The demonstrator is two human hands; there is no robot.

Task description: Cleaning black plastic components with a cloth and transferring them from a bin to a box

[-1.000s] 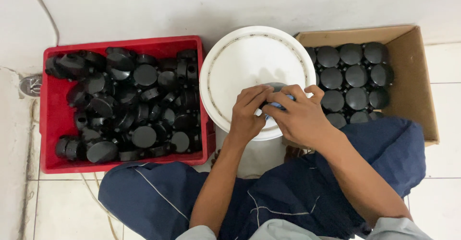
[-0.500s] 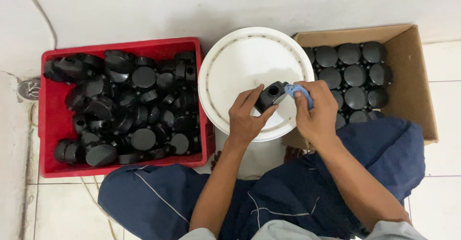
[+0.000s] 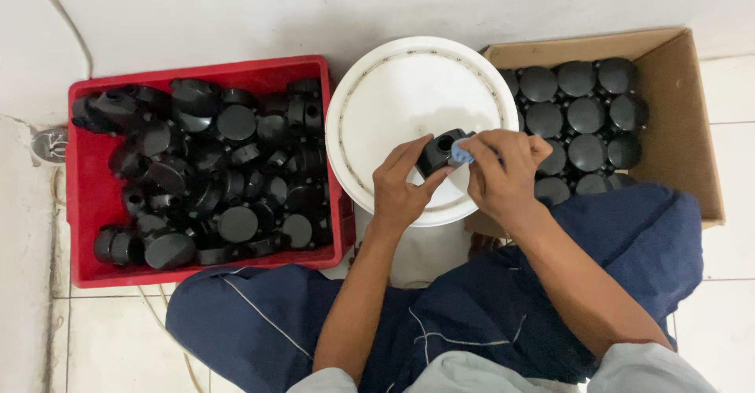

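Both hands meet over the white bucket lid (image 3: 409, 86): the left hand (image 3: 399, 189) pinches a small black plastic part (image 3: 437, 151), while the right hand (image 3: 503, 174) presses a bit of blue cloth (image 3: 462, 154) against it. Left sits a red crate (image 3: 86, 196) heaped with black parts; right, a brown cardboard box (image 3: 680, 102) holds them in neat rows.

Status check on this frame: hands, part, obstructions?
Left hand grips black round part over white bucket lid. Right hand presses small blue piece against it. Nothing between them.
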